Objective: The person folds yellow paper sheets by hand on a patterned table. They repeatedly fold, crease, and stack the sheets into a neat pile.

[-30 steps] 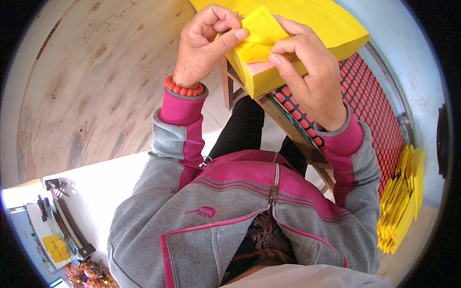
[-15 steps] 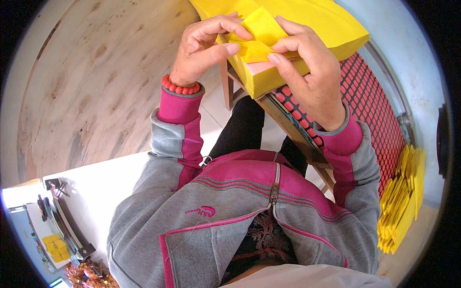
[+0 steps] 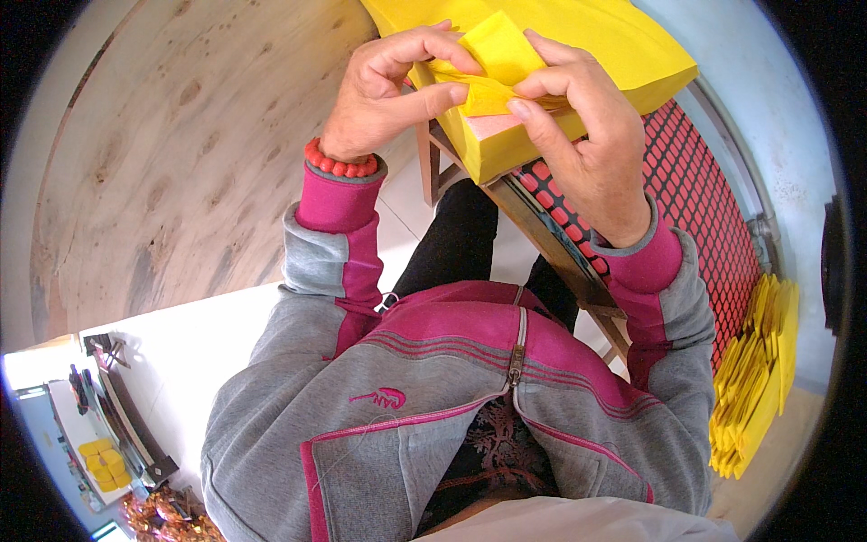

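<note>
A piece of folded yellow paper (image 3: pixel 504 47) is held up between my two hands, with a squared flap on top and creased folds below. On its left, my left hand (image 3: pixel 388 83) grips the creased part with thumb and index finger; its other fingers are partly hidden. On the right, my right hand (image 3: pixel 585 126) pinches the lower folds between thumb and fingers. Close beneath both hands lies a thick stack of yellow sheets (image 3: pixel 623 54), with a pale pink patch at its near corner. A red bead bracelet (image 3: pixel 340 163) circles my left wrist.
The stack rests on a wooden-framed stand (image 3: pixel 551 239) beside a red-and-black patterned surface (image 3: pixel 691 181). More folded yellow pieces (image 3: pixel 757 379) are packed at the right by the pale wall. A large plywood board (image 3: pixel 190 163) fills the left.
The folded yellow paper and both hands have shifted very slightly to the right. My left thumb reaches a little further over the folds; both hands keep their grip.
</note>
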